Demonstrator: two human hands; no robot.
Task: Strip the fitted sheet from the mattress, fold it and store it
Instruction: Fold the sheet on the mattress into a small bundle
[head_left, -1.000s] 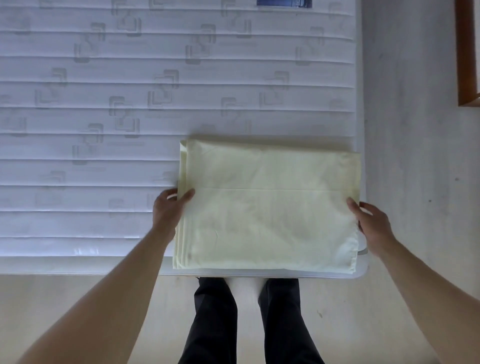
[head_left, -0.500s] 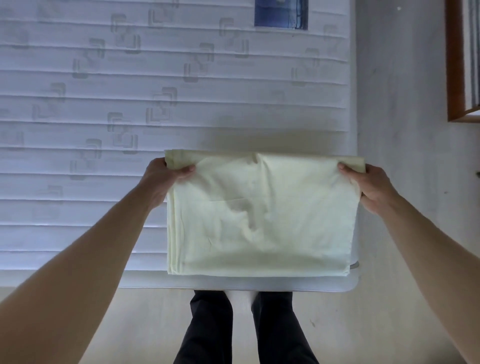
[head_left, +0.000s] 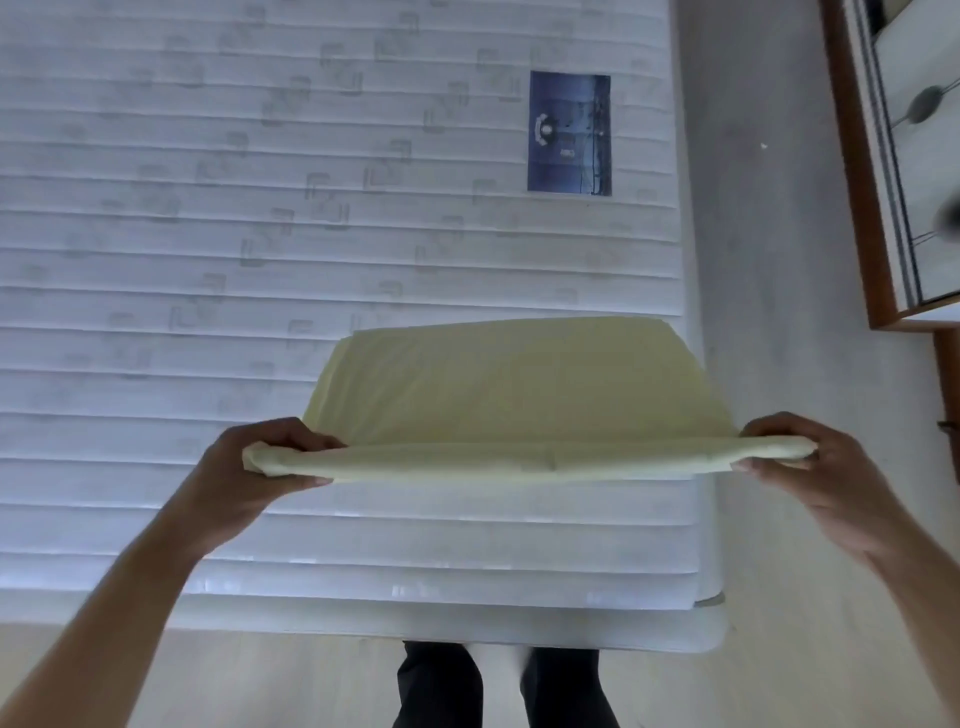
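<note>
My left hand (head_left: 249, 460) and right hand (head_left: 800, 457) are mid-frame, arms extended, each pinching 1 end of the folded sheet (head_left: 519, 400).

One camera sits on the person's head. It looks forward and down, close over the mattress (head_left: 332, 234) edge.

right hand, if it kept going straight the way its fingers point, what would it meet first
The right hand grips the folded sheet with its fingers pointing toward the left hand. Going straight on, it would only press further into the sheet it holds; beyond that, probably the left hand at the opposite end.
</note>
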